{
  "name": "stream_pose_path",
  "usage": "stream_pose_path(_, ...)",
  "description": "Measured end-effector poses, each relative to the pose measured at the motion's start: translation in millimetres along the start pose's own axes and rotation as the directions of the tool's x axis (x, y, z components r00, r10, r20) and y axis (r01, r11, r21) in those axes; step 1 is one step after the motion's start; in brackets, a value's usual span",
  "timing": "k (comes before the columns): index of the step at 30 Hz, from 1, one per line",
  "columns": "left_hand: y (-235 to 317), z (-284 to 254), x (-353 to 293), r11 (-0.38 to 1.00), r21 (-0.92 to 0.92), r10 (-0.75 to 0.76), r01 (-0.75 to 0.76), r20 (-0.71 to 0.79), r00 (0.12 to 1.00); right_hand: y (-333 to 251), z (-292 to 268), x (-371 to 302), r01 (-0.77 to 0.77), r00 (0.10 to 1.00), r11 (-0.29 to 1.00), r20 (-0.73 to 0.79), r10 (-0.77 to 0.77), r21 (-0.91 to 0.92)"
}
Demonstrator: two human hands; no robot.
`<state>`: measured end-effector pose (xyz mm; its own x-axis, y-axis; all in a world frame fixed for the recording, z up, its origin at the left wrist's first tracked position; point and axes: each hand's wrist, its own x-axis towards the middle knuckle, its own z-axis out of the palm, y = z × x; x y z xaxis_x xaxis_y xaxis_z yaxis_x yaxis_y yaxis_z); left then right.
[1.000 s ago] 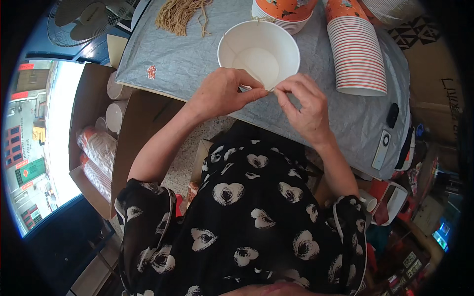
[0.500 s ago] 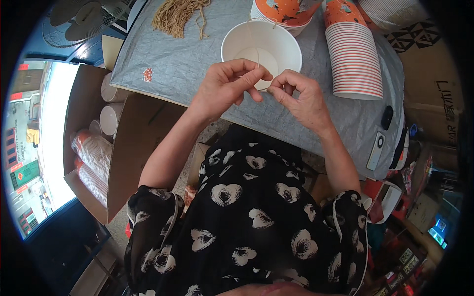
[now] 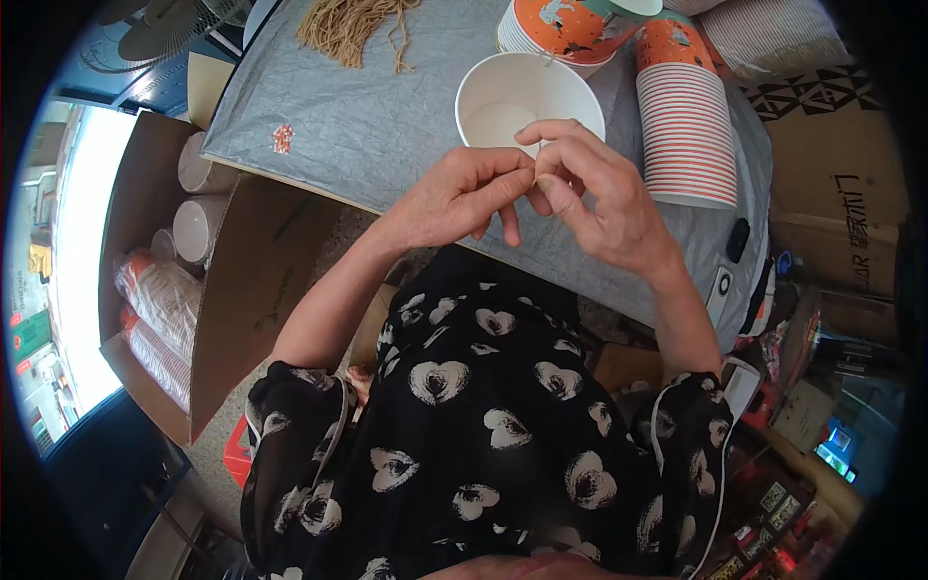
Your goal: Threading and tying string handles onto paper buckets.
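Over the table's near edge my left hand (image 3: pixel 464 198) and my right hand (image 3: pixel 609 208) meet at their fingertips. Both are closed in a pinch on a thin tan cord (image 3: pixel 536 182), mostly hidden by the fingers. Just beyond them stands a white paper bucket (image 3: pixel 483 108), open at the top, its near rim partly behind my right hand. A bit of cord (image 3: pixel 547 60) shows at its far rim. Further back lies a bundle of tan cords (image 3: pixel 350 34). Small red-and-white pieces (image 3: pixel 282 138) form a little pile on the left.
Stacked orange patterned buckets (image 3: pixel 561 34) stand behind the white one. On the right a long nested stack of buckets (image 3: pixel 686 135) lies on the grey-covered table (image 3: pixel 387 111). A black object (image 3: pixel 738 240) and a white device (image 3: pixel 718 293) are near the right edge. An open carton (image 3: pixel 256 280) holds more buckets.
My right hand has turned and lifted its outer fingers, closing up against the left fingertips. The cord stretched across the bucket earlier hardly shows now. The view has shifted slightly.
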<state>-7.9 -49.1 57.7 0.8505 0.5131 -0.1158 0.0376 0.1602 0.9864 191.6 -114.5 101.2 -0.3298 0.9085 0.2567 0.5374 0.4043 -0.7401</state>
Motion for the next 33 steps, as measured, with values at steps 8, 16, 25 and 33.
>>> stream_pose_path(8,-13.3,-9.9,-0.2,0.991,-0.109,0.074,-0.076,-0.023,0.997,14.8,-2.4,3.4,-0.179,0.983,0.981,0.055,0.175,0.076)
stream_pose_path(16,-17.4,-12.4,2.0,0.995,-0.071,0.069,-0.071,-0.03,0.997,13.9,-4.1,0.2,-0.296,0.955,0.935,0.058,0.291,0.197)
stream_pose_path(25,-14.7,-13.4,7.2,0.995,-0.077,0.059,-0.069,-0.136,0.989,13.4,9.0,-1.8,-0.318,0.939,0.942,-0.101,0.329,0.111)
stream_pose_path(33,-11.3,-10.9,9.9,0.982,0.146,0.145,-0.118,-0.194,0.97,25.6,13.8,2.6,-0.376,0.855,0.747,-0.106,0.508,0.548)
